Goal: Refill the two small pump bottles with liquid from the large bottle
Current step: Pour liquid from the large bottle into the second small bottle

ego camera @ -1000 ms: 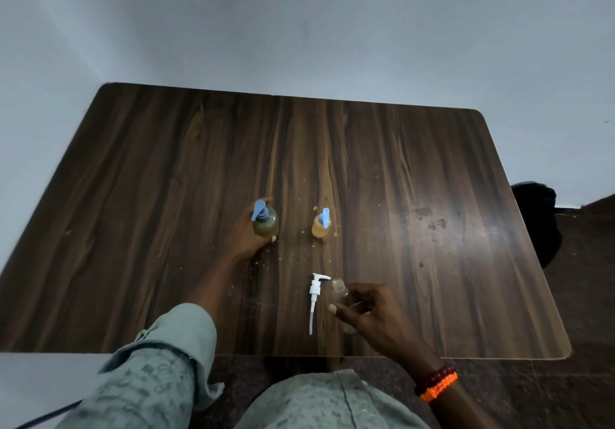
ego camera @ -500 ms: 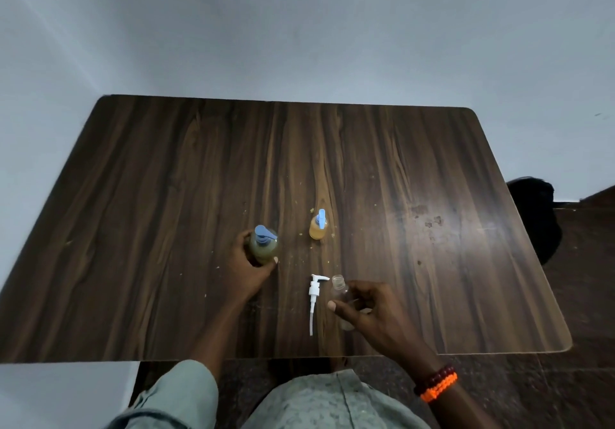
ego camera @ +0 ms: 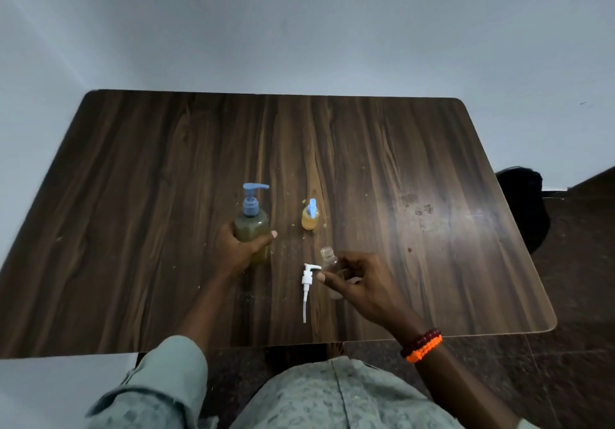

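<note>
My left hand [ego camera: 238, 249] grips the large bottle [ego camera: 252, 225], which holds greenish-yellow liquid and has a blue pump top. It stands upright near the table's middle. My right hand [ego camera: 357, 283] holds a small clear bottle [ego camera: 329, 260] with its neck open and no pump on it. Its white pump [ego camera: 307, 278] lies flat on the table just left of that hand, tube pointing toward me. A second small bottle [ego camera: 310, 217], with orange liquid and a blue pump, stands behind them, untouched.
The dark wooden table [ego camera: 133, 179] stands against a pale wall, with crumbs and smudges around the bottles. A black object [ego camera: 522, 202] sits on the floor past the right edge. My lap is below the near edge.
My left hand has drawn the large bottle nearer to me and raised it so its pump top shows in side view. My right hand with the small clear bottle has stayed in place.
</note>
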Demonstrator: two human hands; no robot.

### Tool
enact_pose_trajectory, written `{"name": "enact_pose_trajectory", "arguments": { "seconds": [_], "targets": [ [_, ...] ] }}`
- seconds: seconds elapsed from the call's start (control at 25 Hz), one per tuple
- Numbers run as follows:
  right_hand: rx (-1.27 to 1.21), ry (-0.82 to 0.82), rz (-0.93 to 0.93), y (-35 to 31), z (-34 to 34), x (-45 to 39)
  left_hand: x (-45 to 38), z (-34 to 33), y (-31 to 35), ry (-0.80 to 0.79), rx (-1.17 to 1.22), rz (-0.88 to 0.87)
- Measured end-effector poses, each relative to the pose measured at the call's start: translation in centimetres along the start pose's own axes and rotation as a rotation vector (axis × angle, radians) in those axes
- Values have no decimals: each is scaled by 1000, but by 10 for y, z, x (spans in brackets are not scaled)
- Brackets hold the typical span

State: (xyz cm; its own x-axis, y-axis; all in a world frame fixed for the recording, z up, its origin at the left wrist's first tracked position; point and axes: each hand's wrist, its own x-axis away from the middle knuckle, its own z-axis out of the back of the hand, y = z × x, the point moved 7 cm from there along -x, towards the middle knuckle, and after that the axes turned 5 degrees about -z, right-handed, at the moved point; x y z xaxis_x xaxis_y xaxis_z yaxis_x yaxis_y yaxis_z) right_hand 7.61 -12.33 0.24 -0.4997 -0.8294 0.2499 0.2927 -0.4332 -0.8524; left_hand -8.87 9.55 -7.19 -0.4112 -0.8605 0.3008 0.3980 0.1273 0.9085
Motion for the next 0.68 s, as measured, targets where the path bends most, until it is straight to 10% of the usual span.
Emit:
{"name": "enact_pose_trajectory", "arguments": {
  "seconds": [0.4,0.68],
  "targets": [
    [-28,6,62,-4,7,13,115,-15,80,-420,180,-266],
    [-67,12,67,3,12,26,180,-56,60,-544,660,297]
  ]
}}
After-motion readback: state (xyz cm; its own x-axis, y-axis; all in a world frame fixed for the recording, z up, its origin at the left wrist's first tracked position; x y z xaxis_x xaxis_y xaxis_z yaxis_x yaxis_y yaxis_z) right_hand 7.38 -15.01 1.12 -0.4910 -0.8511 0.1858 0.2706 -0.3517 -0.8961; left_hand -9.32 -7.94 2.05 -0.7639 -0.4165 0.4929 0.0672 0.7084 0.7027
